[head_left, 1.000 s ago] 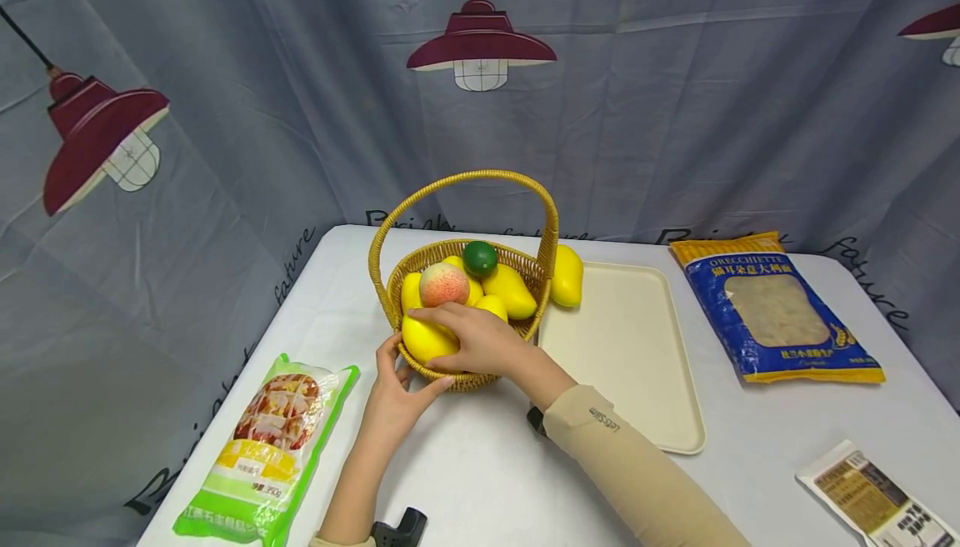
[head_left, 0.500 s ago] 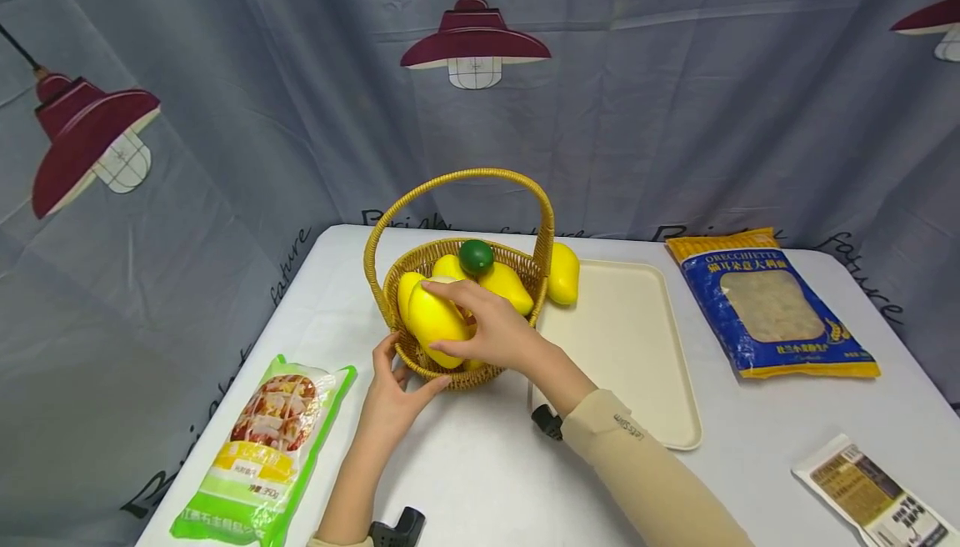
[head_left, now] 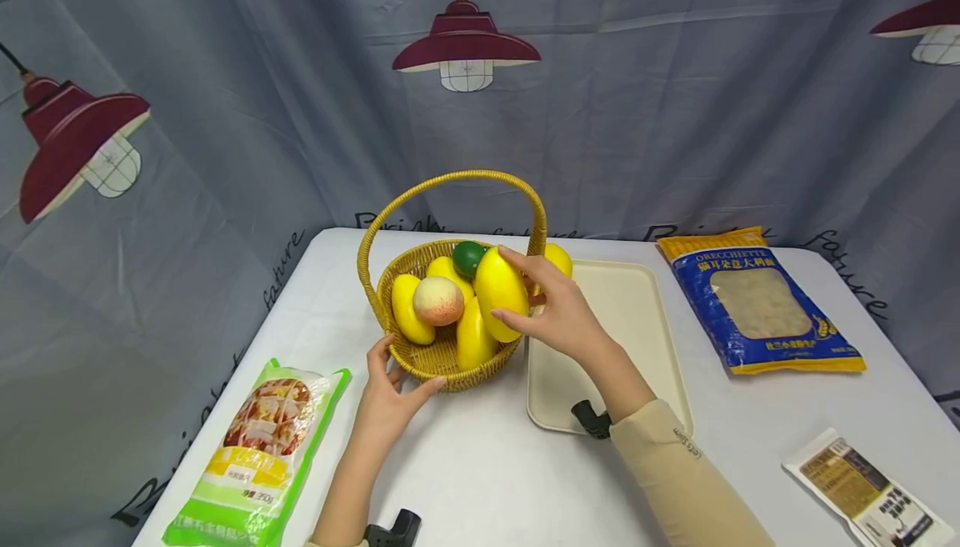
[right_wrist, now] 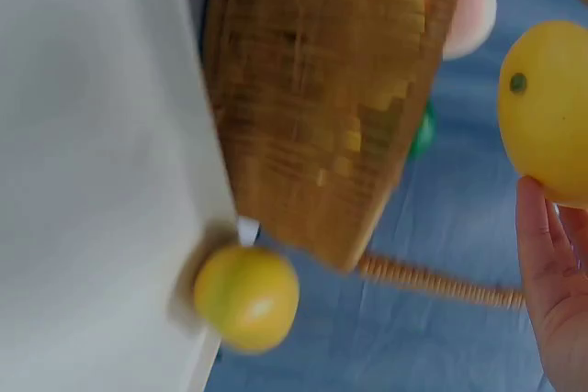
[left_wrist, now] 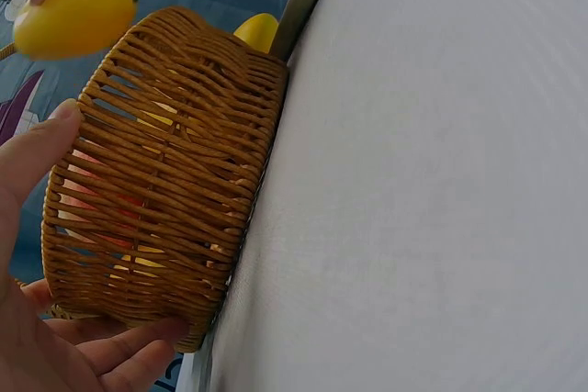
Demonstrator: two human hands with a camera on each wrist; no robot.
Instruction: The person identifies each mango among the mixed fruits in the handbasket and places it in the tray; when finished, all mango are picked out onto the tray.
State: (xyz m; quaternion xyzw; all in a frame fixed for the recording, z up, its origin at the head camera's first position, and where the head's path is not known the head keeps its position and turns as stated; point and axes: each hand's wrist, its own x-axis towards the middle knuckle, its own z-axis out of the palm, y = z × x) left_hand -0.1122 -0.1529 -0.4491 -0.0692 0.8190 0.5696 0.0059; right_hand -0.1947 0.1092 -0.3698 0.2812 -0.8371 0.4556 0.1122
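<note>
My right hand (head_left: pixel 566 309) holds a yellow mango (head_left: pixel 501 293) between thumb and fingers, raised over the right side of the wicker basket (head_left: pixel 468 378). In the right wrist view this mango (right_wrist: pixel 551 112) shows its green stem spot, above the level of the rim. My left hand (head_left: pixel 390 409) grips the basket at its front left, thumb at the rim and fingers along the woven side (left_wrist: pixel 170 162). Inside lie a peach (head_left: pixel 437 301), a small dark green fruit (head_left: pixel 468 258) and more mangoes (head_left: pixel 474 338). The held mango hides part of the basket's right side.
Right of the basket is a cream tray (head_left: pixel 615 347), with another mango (head_left: pixel 558 258) at its back left corner. A green food bag (head_left: pixel 255 455) lies at the left, a blue pasta bag (head_left: pixel 761 305) at the back right. A brown-and-white packet (head_left: pixel 862 489) lies front right.
My right hand has lifted the mango from the basket's front left and carried it rightward across the basket. The peach shows again. My left hand keeps its place on the basket.
</note>
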